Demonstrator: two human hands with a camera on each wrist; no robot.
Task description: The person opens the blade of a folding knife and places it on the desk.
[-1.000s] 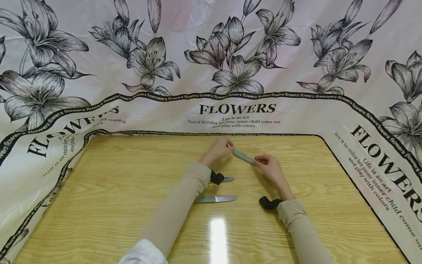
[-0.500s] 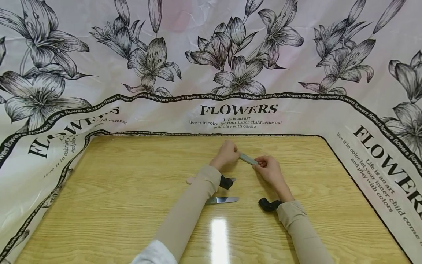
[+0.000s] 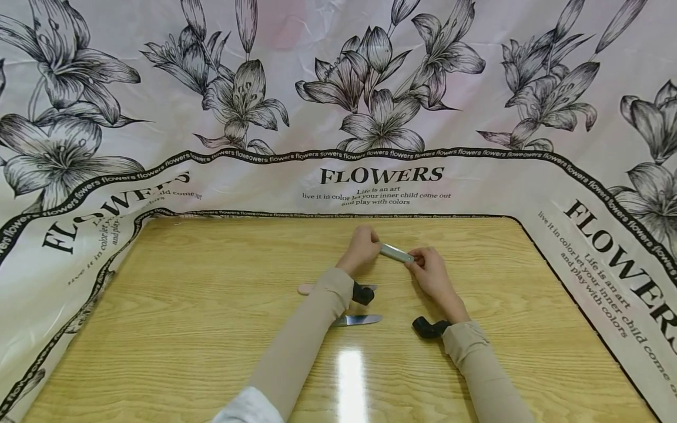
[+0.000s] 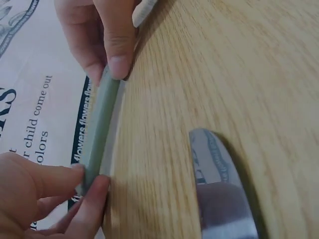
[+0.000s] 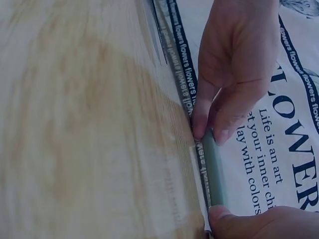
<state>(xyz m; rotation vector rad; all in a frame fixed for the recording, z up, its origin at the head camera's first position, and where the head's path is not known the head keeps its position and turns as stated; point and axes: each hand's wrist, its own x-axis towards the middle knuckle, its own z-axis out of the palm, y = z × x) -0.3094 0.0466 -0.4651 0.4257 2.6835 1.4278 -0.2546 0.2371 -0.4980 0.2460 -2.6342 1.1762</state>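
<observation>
My left hand (image 3: 362, 249) and right hand (image 3: 432, 273) hold a slim pale green folding knife (image 3: 396, 253) between them over the far part of the table. Thumb and fingers of the left hand pinch one end. At the other, near a small round pivot, my right fingers grip it. Its green handle (image 4: 99, 129) shows lengthwise in the left wrist view. Nearer to me lies an open green-handled knife (image 3: 362, 320), its handle partly hidden by my left sleeve. A pink-handled knife (image 3: 305, 289) lies beyond it, mostly covered by the left forearm.
The wood-grain table (image 3: 185, 329) is bordered at the back and sides by a white flower-printed cloth (image 3: 264, 182). Black wrist mounts (image 3: 429, 328) sit by both cuffs. A blade (image 4: 214, 189) points up beside the hands in the left wrist view.
My left hand has shifted slightly right and toward me, closing in on the knife's left end. The knife has turned a little, its face now brighter. The right hand has barely moved.
</observation>
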